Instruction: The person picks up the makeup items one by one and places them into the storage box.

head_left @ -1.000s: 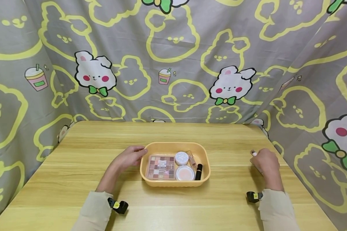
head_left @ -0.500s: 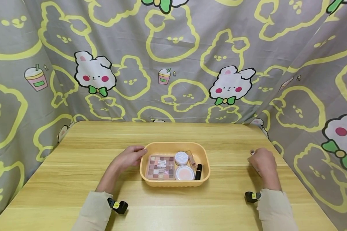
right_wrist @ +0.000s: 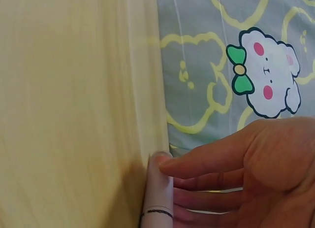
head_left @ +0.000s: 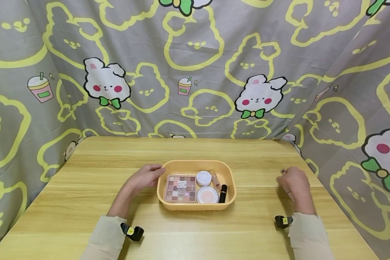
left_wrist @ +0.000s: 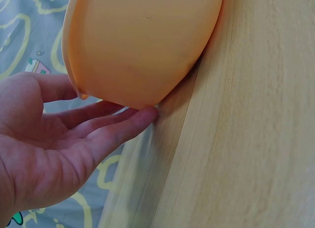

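My left hand (head_left: 146,177) grips the left end of an orange plastic basket (head_left: 198,207). In the left wrist view its thumb is at the rim and its fingers lie along the outer wall. Inside the basket sit an eyeshadow palette (head_left: 181,195), a white round jar (head_left: 203,178), a round powder compact (head_left: 208,195), a clear-and-pink lip gloss tube (head_left: 216,181) and a black lipstick-like tube (head_left: 223,194). Far to the right, my right hand (head_left: 295,186) pinches a pale pink cylindrical tube (right_wrist: 158,193) with a thin dark band, low over the table. Most of that tube is hidden in the head view.
The wooden table (head_left: 198,238) runs back to a grey curtain (head_left: 149,119) with yellow outlines and rabbit prints, which also hangs at both sides. A small black camera is strapped to each wrist.
My right hand has shifted slightly left with the pale pink tube, most of it in the first half second. The left hand and the basket have stayed still.
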A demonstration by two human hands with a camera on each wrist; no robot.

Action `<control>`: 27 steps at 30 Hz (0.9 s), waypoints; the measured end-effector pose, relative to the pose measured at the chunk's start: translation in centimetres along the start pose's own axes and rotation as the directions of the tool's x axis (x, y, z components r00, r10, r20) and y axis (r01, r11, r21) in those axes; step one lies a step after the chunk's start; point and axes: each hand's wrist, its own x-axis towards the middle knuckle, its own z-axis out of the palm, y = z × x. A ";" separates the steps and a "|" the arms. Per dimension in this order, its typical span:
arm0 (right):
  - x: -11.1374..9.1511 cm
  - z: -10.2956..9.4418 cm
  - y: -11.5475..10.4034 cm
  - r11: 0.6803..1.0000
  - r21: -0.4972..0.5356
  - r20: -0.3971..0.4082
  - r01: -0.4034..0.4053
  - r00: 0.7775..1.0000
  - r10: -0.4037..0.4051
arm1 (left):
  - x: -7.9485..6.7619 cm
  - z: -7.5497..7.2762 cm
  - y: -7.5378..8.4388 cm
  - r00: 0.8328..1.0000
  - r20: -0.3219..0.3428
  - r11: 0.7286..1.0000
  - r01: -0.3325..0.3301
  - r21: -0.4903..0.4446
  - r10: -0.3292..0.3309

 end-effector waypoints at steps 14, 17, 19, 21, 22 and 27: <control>0.0 -0.9 -0.3 0.992 -0.129 0.185 0.005 0.983 0.020 | -0.1 0.0 0.1 1.000 -0.006 1.000 0.010 0.001 -0.010; 0.0 -1.0 -0.3 0.992 -0.123 0.189 0.002 0.982 0.022 | -0.1 0.0 0.1 1.000 -0.006 1.000 0.011 0.005 -0.011; 0.0 -1.0 -0.3 0.992 -0.122 0.190 0.002 0.981 0.021 | -0.1 0.0 0.1 1.000 -0.006 1.000 0.012 0.006 -0.012; 0.0 -1.0 -0.3 0.992 -0.124 0.190 0.003 0.981 0.021 | -0.2 0.0 0.2 1.000 -0.002 1.000 0.012 0.007 -0.012; 0.0 -1.0 -0.3 0.992 -0.125 0.189 0.005 0.982 0.019 | -0.2 0.0 0.2 1.000 0.000 1.000 0.013 0.007 -0.013; 0.0 -1.0 -0.2 0.992 -0.123 0.180 0.010 0.984 0.013 | -0.1 0.0 0.2 1.000 0.006 1.000 0.008 0.002 -0.008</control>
